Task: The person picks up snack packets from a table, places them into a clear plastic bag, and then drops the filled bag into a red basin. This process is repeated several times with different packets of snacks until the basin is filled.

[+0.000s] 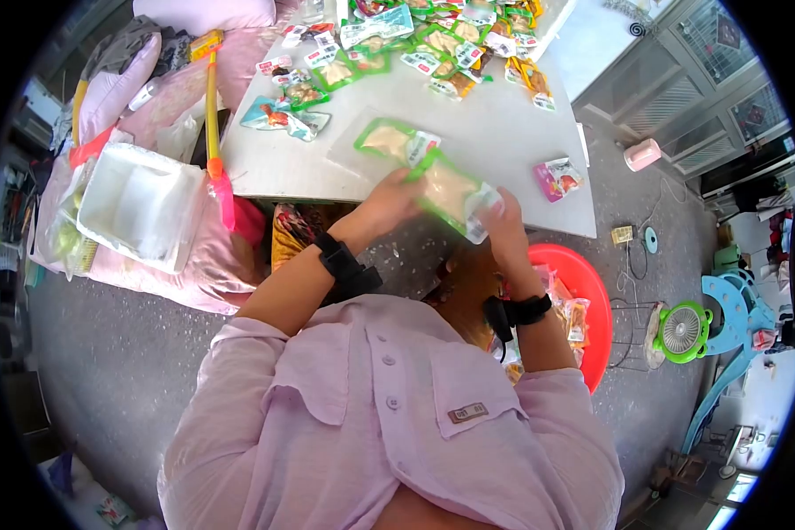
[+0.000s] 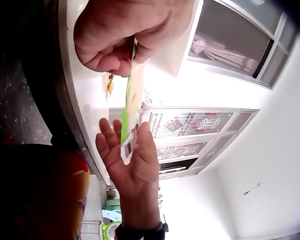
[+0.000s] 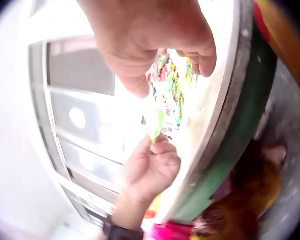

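A green-edged packet with pale contents (image 1: 448, 188) is held above the table's front edge. My left hand (image 1: 390, 200) pinches its left end between thumb and curled fingers, as the left wrist view also shows. Around the packet's other end is my right hand (image 1: 505, 231); in the left wrist view this hand (image 2: 135, 170) has its fingers spread, the packet's end between thumb and fingers. Whether they touch it is unclear. A second green-edged packet (image 1: 386, 140) lies on the table just beyond, partly on a clear plastic sheet or bag (image 1: 340, 157).
Many colourful packets (image 1: 442, 44) cover the table's far side. A pink packet (image 1: 557, 179) lies near the right edge of the table (image 1: 274, 172). Below right, a red basin (image 1: 599, 309) holds packets. A white foam box (image 1: 141, 208) stands at the left.
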Action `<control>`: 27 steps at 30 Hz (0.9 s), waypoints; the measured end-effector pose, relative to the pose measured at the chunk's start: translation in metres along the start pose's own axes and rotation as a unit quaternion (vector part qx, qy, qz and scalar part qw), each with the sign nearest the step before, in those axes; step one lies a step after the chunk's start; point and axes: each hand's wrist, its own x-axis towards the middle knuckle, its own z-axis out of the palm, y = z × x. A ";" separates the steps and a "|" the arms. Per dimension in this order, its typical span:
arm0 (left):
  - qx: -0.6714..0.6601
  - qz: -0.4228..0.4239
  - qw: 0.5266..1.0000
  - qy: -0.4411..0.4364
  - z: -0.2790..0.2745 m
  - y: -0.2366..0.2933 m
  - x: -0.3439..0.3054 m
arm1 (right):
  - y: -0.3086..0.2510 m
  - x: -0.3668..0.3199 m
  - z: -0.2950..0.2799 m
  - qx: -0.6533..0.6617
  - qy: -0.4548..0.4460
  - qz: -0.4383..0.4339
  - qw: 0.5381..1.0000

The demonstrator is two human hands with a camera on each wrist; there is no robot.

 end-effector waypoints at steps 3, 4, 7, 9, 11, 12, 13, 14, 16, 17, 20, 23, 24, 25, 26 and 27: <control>0.000 -0.007 1.000 0.007 0.006 -0.003 0.000 | 0.007 -0.007 0.001 0.329 -0.015 0.127 0.936; 0.006 -0.005 1.000 0.003 0.007 -0.005 0.000 | 0.013 -0.008 0.002 0.420 -0.016 0.128 0.898; 0.149 0.072 0.986 0.029 0.002 -0.017 0.010 | 0.029 -0.006 -0.002 0.394 0.010 0.082 0.915; 0.334 0.192 0.919 0.086 0.001 -0.017 0.010 | 0.040 -0.003 -0.008 0.369 0.058 0.055 0.926; 0.541 0.342 0.752 0.162 0.002 -0.016 0.006 | 0.044 -0.001 -0.013 0.357 0.084 0.034 0.930; 0.576 0.319 0.736 0.156 0.004 -0.013 0.004 | 0.042 -0.001 -0.015 0.358 0.087 0.027 0.929; 0.610 0.297 0.719 0.150 0.009 -0.009 0.003 | 0.042 0.000 -0.017 0.359 0.089 0.020 0.929; 0.643 0.274 0.701 0.143 0.012 -0.007 0.003 | 0.041 0.000 -0.018 0.355 0.091 0.015 0.930; 0.665 0.233 0.698 0.129 0.015 -0.004 0.006 | 0.042 0.001 -0.020 0.347 0.094 0.004 0.933; 0.676 0.213 0.695 0.121 0.016 -0.004 0.007 | 0.039 0.002 -0.020 0.351 0.088 0.006 0.932; 0.647 0.241 0.710 0.137 0.015 -0.011 0.016 | 0.032 0.003 -0.019 0.370 0.070 0.011 0.926; 0.587 0.282 0.747 0.135 0.007 -0.019 0.022 | 0.032 0.005 -0.014 0.394 0.065 0.031 0.917; 0.576 0.289 0.754 0.127 0.005 -0.019 0.023 | 0.030 0.006 -0.012 0.391 0.077 0.045 0.916; 0.566 0.297 0.760 0.119 0.002 -0.019 0.025 | 0.028 0.007 -0.009 0.389 0.088 0.058 0.915; 0.556 0.304 0.766 0.111 0.003 -0.017 0.023 | 0.026 0.008 -0.007 0.389 0.072 0.052 0.917; 0.548 0.291 0.777 0.110 0.003 -0.015 0.022 | 0.024 0.010 -0.004 0.389 0.057 0.045 0.919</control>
